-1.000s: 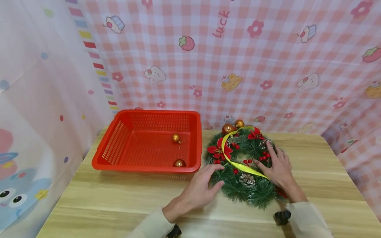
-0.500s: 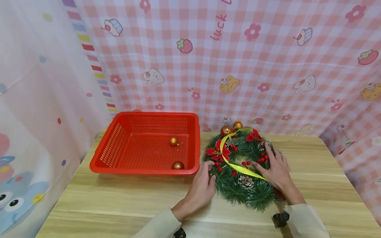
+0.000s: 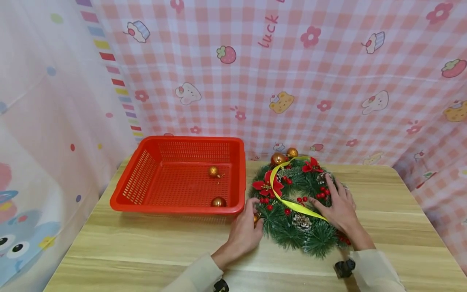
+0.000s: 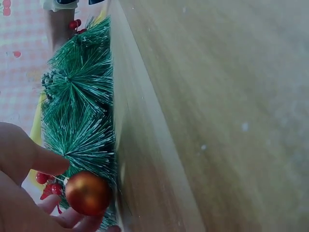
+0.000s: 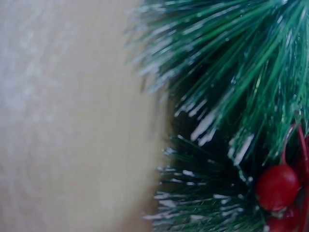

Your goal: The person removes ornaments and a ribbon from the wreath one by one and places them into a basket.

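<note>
A green wreath (image 3: 288,233) with red flowers, red berries and pine cones lies flat on the table. My left hand (image 3: 243,232) is at its left edge, thumb and fingers curled about a shiny copper-gold Christmas ball (image 4: 88,193). In the left wrist view the fingers lie below the ball and the thumb just above it; firm contact is hard to tell. My right hand (image 3: 341,209) rests on the wreath's right side with fingers spread. Across the wreath runs a yellow ribbon (image 3: 273,184). The right wrist view shows only needles, berries (image 5: 277,187) and table.
A red plastic basket (image 3: 178,210) stands left of the wreath, holding a small glittery gold ball (image 3: 213,171) and a shiny copper ball (image 3: 218,201). Two more gold balls (image 3: 278,158) sit at the wreath's back edge. A checked curtain (image 3: 219,81) hangs behind the table (image 3: 153,251).
My left hand has moved from in front of the wreath's left part to its left edge, fingers drawing in about the ball, which now shows between them. The right hand stays on the wreath.
</note>
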`<state>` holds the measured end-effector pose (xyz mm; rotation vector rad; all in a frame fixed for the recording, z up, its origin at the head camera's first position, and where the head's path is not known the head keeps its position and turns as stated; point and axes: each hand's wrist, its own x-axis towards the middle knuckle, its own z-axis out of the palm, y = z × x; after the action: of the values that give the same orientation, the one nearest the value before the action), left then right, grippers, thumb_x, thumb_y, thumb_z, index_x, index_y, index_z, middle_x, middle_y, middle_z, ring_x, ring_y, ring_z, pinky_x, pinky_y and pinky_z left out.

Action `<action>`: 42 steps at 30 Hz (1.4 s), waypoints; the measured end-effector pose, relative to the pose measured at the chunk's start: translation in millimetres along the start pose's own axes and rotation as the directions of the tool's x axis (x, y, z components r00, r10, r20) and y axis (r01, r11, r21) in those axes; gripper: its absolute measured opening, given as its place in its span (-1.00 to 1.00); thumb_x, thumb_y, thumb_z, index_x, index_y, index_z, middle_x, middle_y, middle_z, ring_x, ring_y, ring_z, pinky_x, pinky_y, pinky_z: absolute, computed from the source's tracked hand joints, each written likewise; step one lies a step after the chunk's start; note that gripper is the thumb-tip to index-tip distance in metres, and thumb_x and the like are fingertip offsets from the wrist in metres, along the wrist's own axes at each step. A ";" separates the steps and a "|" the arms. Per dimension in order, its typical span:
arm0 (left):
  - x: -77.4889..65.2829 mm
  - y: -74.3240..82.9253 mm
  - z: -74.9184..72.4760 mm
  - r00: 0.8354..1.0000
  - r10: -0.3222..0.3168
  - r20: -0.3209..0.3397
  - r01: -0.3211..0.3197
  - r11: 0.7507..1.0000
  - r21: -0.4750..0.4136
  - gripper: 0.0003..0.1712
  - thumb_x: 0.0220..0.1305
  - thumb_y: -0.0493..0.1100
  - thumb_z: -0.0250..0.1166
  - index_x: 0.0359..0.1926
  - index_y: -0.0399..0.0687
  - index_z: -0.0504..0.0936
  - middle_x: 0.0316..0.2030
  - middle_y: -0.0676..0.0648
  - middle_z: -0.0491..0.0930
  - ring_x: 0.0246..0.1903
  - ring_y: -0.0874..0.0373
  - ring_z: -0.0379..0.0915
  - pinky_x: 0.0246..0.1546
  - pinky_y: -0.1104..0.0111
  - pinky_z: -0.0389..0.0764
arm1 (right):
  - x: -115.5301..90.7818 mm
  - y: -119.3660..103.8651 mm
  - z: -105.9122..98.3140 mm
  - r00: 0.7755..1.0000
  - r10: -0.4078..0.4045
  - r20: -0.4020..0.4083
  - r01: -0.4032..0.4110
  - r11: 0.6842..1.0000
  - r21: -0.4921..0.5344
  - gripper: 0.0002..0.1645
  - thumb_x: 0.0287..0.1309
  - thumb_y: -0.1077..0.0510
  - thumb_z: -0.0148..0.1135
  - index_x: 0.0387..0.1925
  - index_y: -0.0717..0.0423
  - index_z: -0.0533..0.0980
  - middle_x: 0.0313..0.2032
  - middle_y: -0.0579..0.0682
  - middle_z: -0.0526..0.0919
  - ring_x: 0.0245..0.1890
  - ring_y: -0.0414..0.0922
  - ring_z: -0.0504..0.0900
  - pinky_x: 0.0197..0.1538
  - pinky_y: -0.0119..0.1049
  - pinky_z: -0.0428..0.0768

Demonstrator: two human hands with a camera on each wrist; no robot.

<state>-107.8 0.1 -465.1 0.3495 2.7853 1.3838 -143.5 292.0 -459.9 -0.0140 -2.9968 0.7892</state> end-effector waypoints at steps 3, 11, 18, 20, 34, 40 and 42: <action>-2.4 -0.1 -0.9 1.000 0.001 -0.012 -0.001 1.000 0.012 -0.39 0.26 -0.33 0.29 0.28 0.05 0.32 -0.08 -0.10 0.59 -0.35 0.11 0.51 -0.35 0.24 0.51 | 0.1 -0.3 -0.1 1.000 0.001 0.001 -0.001 1.000 0.002 0.19 0.25 -0.39 0.12 0.59 -0.09 -0.32 0.51 0.37 -0.19 0.38 0.59 -0.21 0.18 0.61 -0.10; -11.1 2.6 -3.3 0.980 0.140 -0.140 -0.120 0.982 0.143 -0.41 0.22 -0.22 0.36 0.26 0.04 0.42 -0.21 0.03 0.66 -0.35 0.13 0.60 -0.42 0.28 0.52 | 0.7 1.3 -0.4 1.000 -0.005 0.001 0.005 1.000 -0.001 0.19 0.26 -0.39 0.12 0.58 -0.08 -0.32 0.51 0.39 -0.19 0.38 0.59 -0.19 0.18 0.60 -0.08; -11.2 8.8 -4.1 0.973 0.141 -0.181 -0.126 0.988 0.095 -0.42 0.24 -0.15 0.36 0.27 0.09 0.43 -0.20 0.10 0.70 -0.30 0.18 0.63 -0.33 0.21 0.54 | 0.0 2.0 -0.4 1.000 0.001 0.002 -0.001 1.000 0.002 0.19 0.25 -0.39 0.12 0.58 -0.09 -0.32 0.51 0.39 -0.19 0.38 0.58 -0.20 0.19 0.59 -0.09; -10.6 9.8 -4.0 0.974 0.133 -0.183 -0.124 0.990 0.062 -0.43 0.25 -0.15 0.36 0.27 0.09 0.44 -0.18 0.10 0.71 -0.29 0.18 0.64 -0.33 0.23 0.52 | 0.1 1.9 0.2 1.000 0.002 0.004 -0.002 1.000 0.003 0.19 0.25 -0.40 0.11 0.58 -0.09 -0.32 0.50 0.40 -0.19 0.38 0.58 -0.20 0.19 0.59 -0.09; -5.6 13.8 -4.6 0.972 0.133 -0.194 -0.153 0.984 -0.088 -0.52 0.33 -0.23 0.29 0.25 0.04 0.48 -0.30 0.16 0.66 -0.27 0.26 0.58 -0.19 0.33 0.52 | 0.4 3.0 2.3 1.000 0.012 0.010 -0.012 1.000 0.001 0.20 0.25 -0.41 0.11 0.58 -0.09 -0.33 0.50 0.41 -0.18 0.39 0.56 -0.18 0.16 0.59 -0.05; -5.0 17.2 -3.8 0.973 0.115 -0.202 -0.140 0.984 -0.114 -0.61 0.32 -0.19 0.30 0.15 0.06 0.53 -0.25 0.15 0.69 -0.21 0.22 0.62 -0.18 0.32 0.57 | 0.5 2.6 2.7 1.000 0.017 0.011 -0.017 1.000 0.011 0.20 0.25 -0.41 0.10 0.58 -0.10 -0.33 0.50 0.42 -0.18 0.39 0.55 -0.17 0.15 0.59 -0.04; -4.9 18.5 -3.7 0.971 0.111 -0.213 -0.141 0.981 -0.133 -0.66 0.32 -0.19 0.30 0.11 0.05 0.54 -0.25 0.13 0.69 -0.20 0.21 0.62 -0.17 0.31 0.57 | 0.6 2.2 2.7 1.000 0.016 0.010 -0.016 1.000 0.011 0.19 0.25 -0.41 0.10 0.58 -0.10 -0.33 0.50 0.42 -0.18 0.39 0.55 -0.17 0.14 0.59 -0.03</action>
<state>-99.8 7.1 -448.7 0.4086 2.8390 1.7365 -144.2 292.5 -463.3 -0.0339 -3.0059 0.8094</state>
